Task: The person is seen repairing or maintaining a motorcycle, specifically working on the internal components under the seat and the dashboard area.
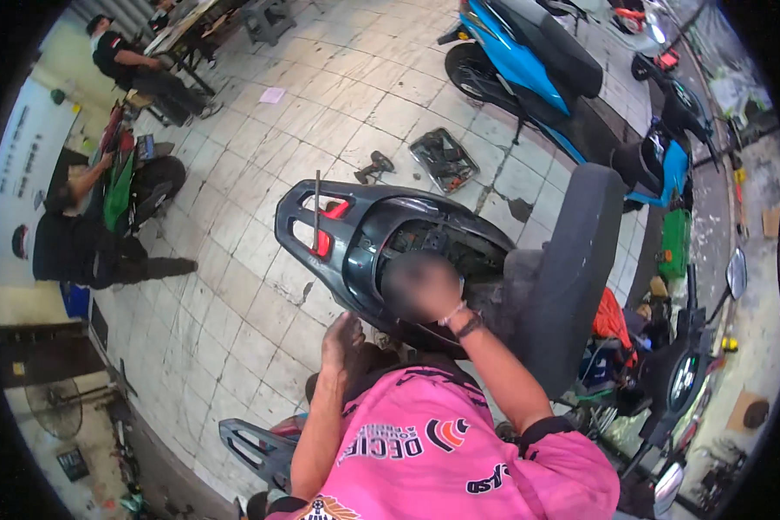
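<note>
In front of me stands a dark scooter's rear body (364, 208) with its black seat (572, 269) tipped up on the right. My right hand (443, 296) reaches into the opening under the seat. A blurred patch covers its fingers, so whatever they touch or hold cannot be made out. Outside the near side panel is my left hand (344, 344), its fingers pointing up and nothing seen in it. The grab rail (288, 208) at the tail has red parts, with a thin metal bar (317, 204) across it.
Beyond the scooter, a power drill (374, 166) and a tray of tools (444, 160) lie on the tiled floor. A blue scooter (529, 78) stands farther right. One person (78, 243) works beside a green motorcycle (120, 191); another person (126, 61) sits at the far left.
</note>
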A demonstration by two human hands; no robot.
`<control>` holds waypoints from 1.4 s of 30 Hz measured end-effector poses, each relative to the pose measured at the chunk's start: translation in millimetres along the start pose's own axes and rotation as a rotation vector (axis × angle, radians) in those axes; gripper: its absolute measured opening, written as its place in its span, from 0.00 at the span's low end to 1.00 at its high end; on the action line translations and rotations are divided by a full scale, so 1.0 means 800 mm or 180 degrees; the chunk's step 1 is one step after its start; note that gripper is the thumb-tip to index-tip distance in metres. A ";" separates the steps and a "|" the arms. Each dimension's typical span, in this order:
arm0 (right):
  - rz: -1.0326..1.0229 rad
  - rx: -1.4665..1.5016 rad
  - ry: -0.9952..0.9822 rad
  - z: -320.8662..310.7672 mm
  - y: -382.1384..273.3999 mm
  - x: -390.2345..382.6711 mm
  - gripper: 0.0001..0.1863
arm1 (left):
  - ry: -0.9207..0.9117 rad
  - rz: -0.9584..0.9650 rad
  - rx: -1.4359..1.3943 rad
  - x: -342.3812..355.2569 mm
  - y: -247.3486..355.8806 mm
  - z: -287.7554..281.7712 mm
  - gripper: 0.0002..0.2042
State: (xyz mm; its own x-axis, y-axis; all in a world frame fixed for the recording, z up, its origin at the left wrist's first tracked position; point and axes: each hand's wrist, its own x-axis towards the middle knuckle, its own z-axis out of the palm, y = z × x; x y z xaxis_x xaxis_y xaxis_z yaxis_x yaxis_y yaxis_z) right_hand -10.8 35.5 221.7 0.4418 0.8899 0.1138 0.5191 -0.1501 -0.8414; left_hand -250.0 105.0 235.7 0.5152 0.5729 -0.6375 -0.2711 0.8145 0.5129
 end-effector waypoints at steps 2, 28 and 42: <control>0.0272 -0.0486 0.0019 0.005 0.054 0.049 0.12 | 0.0578 -0.0093 -0.0162 -0.005 -0.005 -0.003 0.10; 0.1362 -0.2549 -0.1403 0.141 0.215 0.159 0.20 | 0.0312 -0.0323 0.1117 0.016 0.017 -0.100 0.11; 0.1890 -0.2618 -0.1790 0.144 0.217 0.190 0.28 | 0.0447 -0.0268 0.1092 -0.006 0.005 -0.136 0.09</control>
State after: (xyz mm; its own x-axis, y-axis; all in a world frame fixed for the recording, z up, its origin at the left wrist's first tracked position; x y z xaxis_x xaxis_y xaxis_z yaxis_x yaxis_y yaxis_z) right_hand 62.0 194.3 32.4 0.4950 0.6204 -0.6084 0.7492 -0.6593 -0.0627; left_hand -341.8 115.4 178.3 0.4013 0.5314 -0.7460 0.0678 0.7950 0.6028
